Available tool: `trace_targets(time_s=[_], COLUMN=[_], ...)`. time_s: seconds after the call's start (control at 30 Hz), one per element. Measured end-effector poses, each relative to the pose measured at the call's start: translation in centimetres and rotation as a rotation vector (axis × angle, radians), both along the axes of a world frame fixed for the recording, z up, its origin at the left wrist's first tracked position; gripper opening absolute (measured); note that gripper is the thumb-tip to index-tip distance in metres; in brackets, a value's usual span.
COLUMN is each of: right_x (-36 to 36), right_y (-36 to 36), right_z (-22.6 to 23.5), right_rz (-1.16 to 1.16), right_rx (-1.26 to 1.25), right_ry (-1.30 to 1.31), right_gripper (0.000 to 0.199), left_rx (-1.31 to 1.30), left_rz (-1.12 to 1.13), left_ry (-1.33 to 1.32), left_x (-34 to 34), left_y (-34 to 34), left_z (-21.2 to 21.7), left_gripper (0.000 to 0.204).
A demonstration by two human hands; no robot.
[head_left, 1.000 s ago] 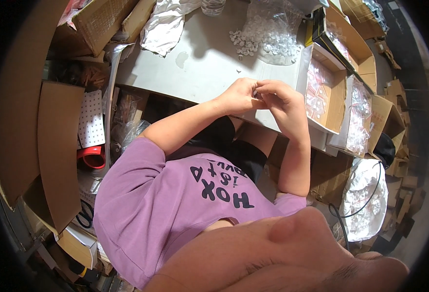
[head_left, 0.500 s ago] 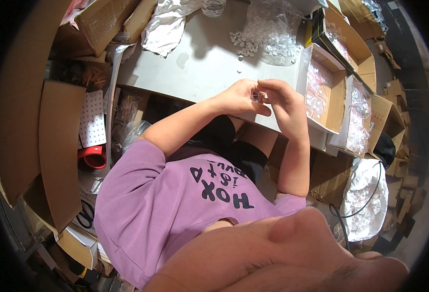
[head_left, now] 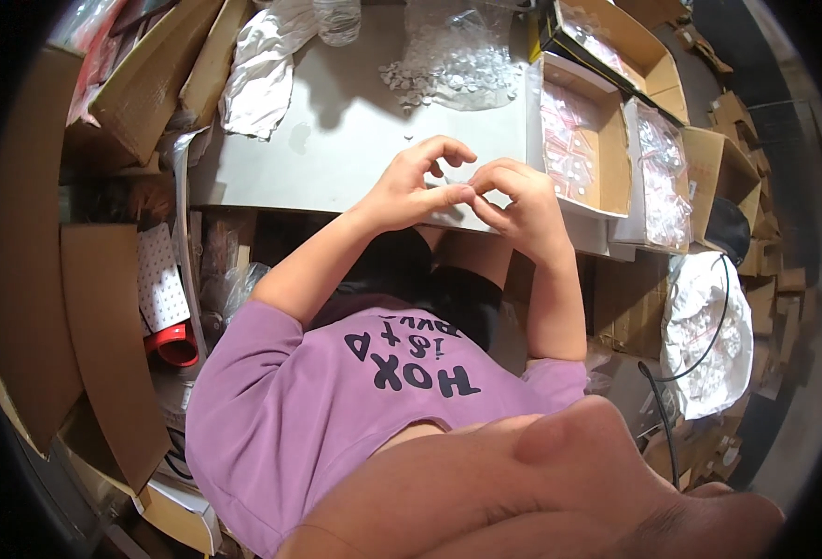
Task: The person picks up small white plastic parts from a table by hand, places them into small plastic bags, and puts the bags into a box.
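White pieces (head_left: 413, 86), small and roundish, lie heaped against a clear plastic bag (head_left: 458, 42) on the far part of the pale worktop (head_left: 346, 168), left of a cardboard box (head_left: 613, 158) of little clear packets (head_left: 568, 135). Over the near edge, the left hand (head_left: 416, 186) holds its thumb and forefinger apart, thumb tip meeting the bunched fingertips of the right hand (head_left: 521, 205); whether that right grip clamps anything, I cannot tell.

Looks like a packing workshop: pale worktable (head_left: 336, 163), small white parts (head_left: 413, 86) by a clear bag (head_left: 462, 47), open carton (head_left: 614, 154) of plastic packets (head_left: 568, 140), stacked boxes (head_left: 735, 126).
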State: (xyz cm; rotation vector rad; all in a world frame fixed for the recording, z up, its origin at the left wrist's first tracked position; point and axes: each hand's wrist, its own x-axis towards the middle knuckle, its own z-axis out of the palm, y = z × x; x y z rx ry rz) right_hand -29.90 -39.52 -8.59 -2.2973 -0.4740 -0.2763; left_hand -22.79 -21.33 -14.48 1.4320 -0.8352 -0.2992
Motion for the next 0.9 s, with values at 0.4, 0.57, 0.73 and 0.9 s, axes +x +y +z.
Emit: trace_targets(time_s=[0.4,0.57,0.73,0.9], right_x=[-1.9,-2.8,-5.0,-6.6], right_y=[-0.1,-0.5,-6.0,-13.0], right_z=[-0.4,-0.4,1.4,2.3], right_rz=[-0.193,-0.256,-0.605,-1.163], right_rx=[-0.085,0.036,0.105,-0.036], right_ry=[-0.007,-0.005,-0.132,-0.34], right_gripper=[0.009,0.009,0.009,0.015], left_rx=[0.131,0.065,0.092,0.184], left_rz=[0.15,0.11,0.132,0.124], left_ry=[-0.342,-0.303,-0.278,-0.202], left_x=[-1.9,-2.2,-2.2,-1.8], left_y=[-1.4,-2.0,-1.4,-1.2], left_z=[1.1,1.4,1.0,0.4], left_gripper=[0.005,0.008,0.023,0.025])
